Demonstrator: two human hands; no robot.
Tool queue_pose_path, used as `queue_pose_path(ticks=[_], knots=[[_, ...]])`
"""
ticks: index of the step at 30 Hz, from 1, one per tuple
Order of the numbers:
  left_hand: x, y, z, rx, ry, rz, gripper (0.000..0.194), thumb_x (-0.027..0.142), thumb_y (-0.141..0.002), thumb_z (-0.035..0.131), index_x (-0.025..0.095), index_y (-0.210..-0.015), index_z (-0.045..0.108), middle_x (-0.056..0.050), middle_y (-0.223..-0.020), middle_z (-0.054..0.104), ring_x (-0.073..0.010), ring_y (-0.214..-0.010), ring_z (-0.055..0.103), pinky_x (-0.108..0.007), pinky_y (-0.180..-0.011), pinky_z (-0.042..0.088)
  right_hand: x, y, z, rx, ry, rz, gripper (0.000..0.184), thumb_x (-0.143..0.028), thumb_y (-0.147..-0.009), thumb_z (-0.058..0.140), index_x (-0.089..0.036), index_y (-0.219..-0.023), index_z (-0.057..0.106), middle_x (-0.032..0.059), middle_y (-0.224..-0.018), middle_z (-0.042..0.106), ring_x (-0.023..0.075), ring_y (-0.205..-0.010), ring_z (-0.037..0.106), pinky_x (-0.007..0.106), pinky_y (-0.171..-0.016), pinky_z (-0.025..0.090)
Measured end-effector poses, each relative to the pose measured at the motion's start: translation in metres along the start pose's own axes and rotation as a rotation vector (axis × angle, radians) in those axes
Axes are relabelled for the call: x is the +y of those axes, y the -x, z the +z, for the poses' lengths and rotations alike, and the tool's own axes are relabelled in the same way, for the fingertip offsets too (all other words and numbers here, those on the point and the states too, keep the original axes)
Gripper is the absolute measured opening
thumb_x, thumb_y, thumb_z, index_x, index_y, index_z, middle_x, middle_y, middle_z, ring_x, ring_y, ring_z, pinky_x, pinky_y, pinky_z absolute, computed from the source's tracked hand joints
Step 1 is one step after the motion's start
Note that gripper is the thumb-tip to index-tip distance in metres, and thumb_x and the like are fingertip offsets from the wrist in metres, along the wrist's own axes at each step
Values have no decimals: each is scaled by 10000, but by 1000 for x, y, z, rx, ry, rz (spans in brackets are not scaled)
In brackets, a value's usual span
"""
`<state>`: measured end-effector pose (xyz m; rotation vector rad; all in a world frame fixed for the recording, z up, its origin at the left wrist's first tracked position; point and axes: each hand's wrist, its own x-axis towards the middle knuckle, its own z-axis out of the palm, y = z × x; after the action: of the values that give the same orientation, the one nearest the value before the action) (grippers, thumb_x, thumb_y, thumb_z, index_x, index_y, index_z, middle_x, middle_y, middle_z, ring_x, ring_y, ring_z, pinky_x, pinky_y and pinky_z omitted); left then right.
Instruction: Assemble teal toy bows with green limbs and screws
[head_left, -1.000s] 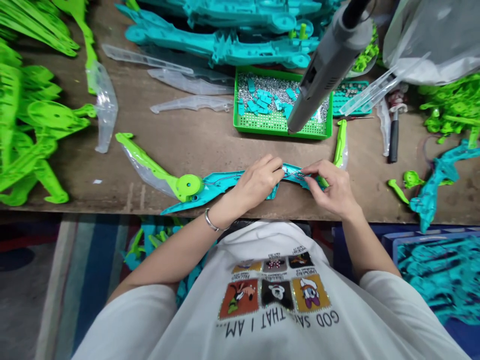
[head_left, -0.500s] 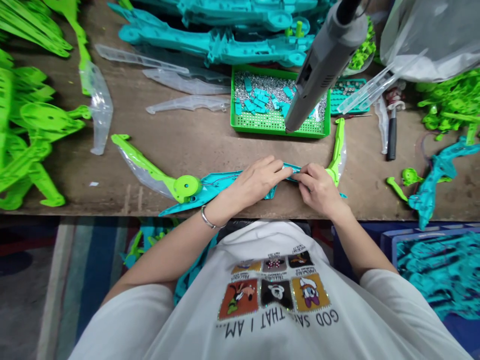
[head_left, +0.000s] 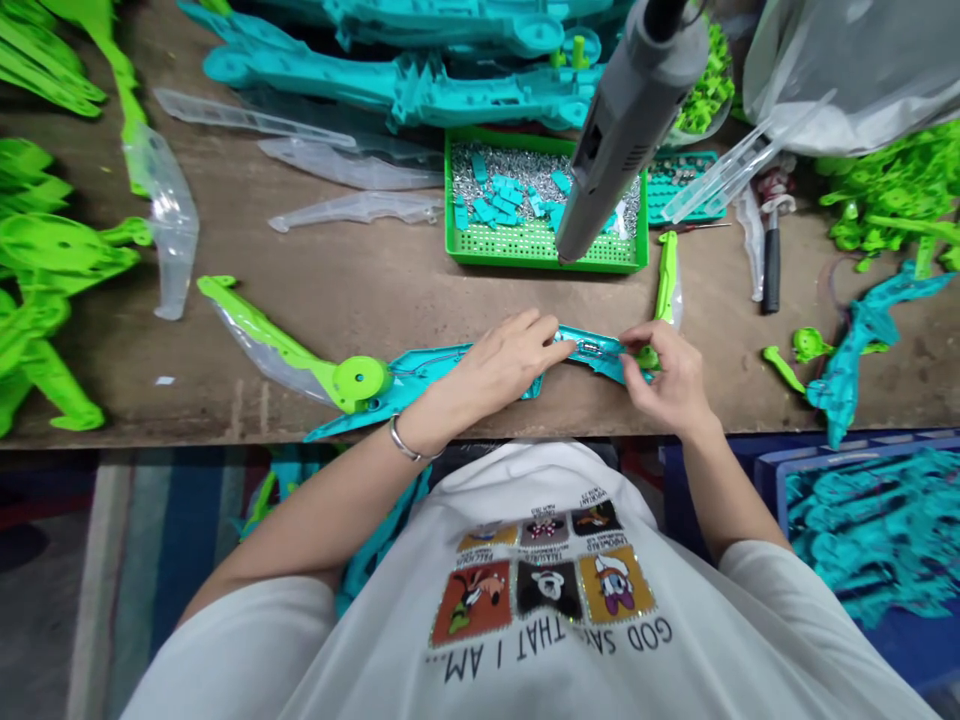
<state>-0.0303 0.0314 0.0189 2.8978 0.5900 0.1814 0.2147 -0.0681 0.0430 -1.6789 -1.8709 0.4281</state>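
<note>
A long teal plastic shell [head_left: 427, 362], open side up, lies along the near table edge with a thin wire and a small metal spring showing inside. My left hand [head_left: 499, 370], wearing a metal bangle, is laid across its middle with fingers bent onto it. At the shell's right end, my right hand [head_left: 670, 378] has thumb and forefinger curled about the round base of a lime-green arm [head_left: 665, 280]; the exact contact is partly hidden. Another lime-green arm [head_left: 285, 340] with a clear plastic blade and a round hub joins the left end.
Beyond the shell stands a green basket [head_left: 547, 255] of screws and teal pieces, a grey powered screwdriver [head_left: 615, 130] hanging over it. Clear blades [head_left: 352, 208], teal shells [head_left: 487, 90] and lime-green parts [head_left: 52, 245] lie around. A black-handled tool [head_left: 771, 265] rests at right.
My right hand has moved right, off the shell's inside to its right end, uncovering the spring. My left hand stays on the shell. The whole view has shifted slightly.
</note>
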Motion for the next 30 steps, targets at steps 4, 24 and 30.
queue_pose_path(ticks=[4, 24, 30], knots=[[0, 0, 0, -13, -11, 1, 314, 202, -1064, 440, 206, -1305, 641, -91, -1017, 579, -233, -895, 494, -346, -748, 402, -5, 0, 5, 38, -7, 35, 40, -260, -962, 629, -236, -982, 654, 54, -921, 713, 230, -856, 674, 404, -803, 533], [0, 0, 0, 6, 6, 2, 335, 169, -1062, 393, 206, -1297, 630, -91, -1005, 571, -237, -922, 501, -346, -774, 419, 6, 1, 20, -111, 173, 15, 54, -241, -960, 622, -223, -954, 672, 92, -989, 651, 284, -944, 558, 468, -859, 445], [1, 0, -1, 10, 15, -4, 306, 164, -1061, 393, 194, -1266, 619, -87, -997, 578, -238, -913, 499, -347, -779, 423, 8, 2, 18, -89, 183, -15, 63, -233, -970, 612, -230, -940, 667, 68, -948, 706, 276, -920, 573, 467, -854, 426]])
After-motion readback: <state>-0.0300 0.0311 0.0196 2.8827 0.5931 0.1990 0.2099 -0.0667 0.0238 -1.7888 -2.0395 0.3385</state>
